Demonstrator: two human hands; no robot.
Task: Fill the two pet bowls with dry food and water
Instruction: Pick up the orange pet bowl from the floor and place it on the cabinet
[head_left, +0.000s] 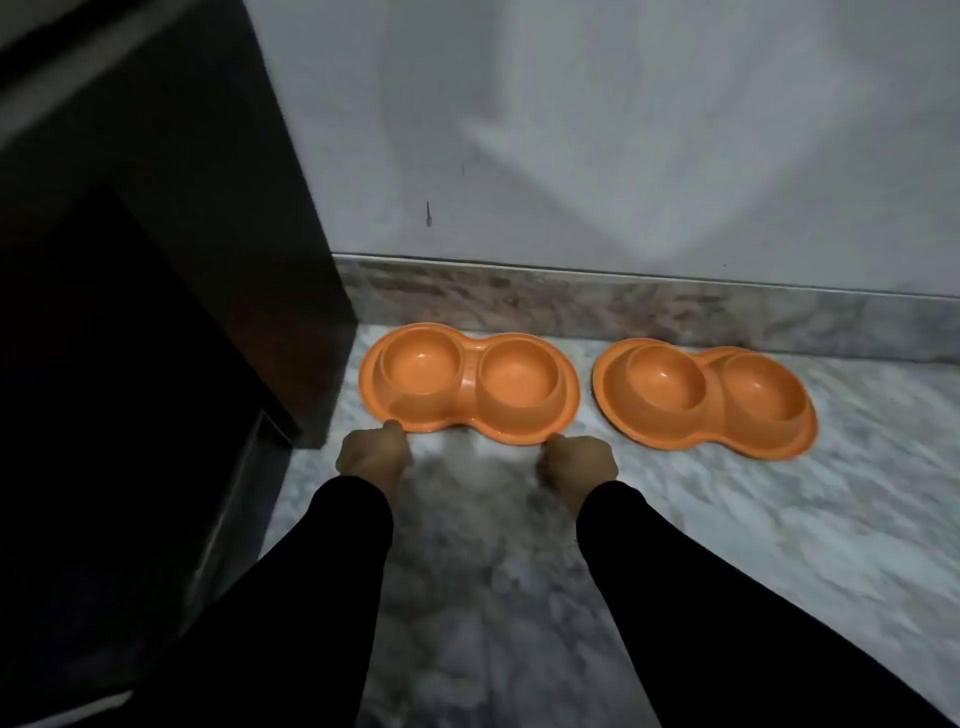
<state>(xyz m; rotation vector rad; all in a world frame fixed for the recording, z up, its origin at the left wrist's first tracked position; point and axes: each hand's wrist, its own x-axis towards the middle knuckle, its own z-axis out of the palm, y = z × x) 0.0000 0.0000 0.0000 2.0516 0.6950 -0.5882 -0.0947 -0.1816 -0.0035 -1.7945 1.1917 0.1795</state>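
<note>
At far left we note a dark cabinet (156, 260) beside the wall; next, the left hand (371, 454) has its fingers curled onto the near rim of the left double bowl (467, 384), which lies on the marble floor (727, 519) against the skirting; the right hand (582, 462) pinches the same rim further along; the right double bowl (706, 397) lies just beside, untouched; all four wells appear empty, and no food or water is in view. We judge the step to be lifting or shifting the left bowl; we advise keeping it level, both grips even, clear of its neighbour.
</note>
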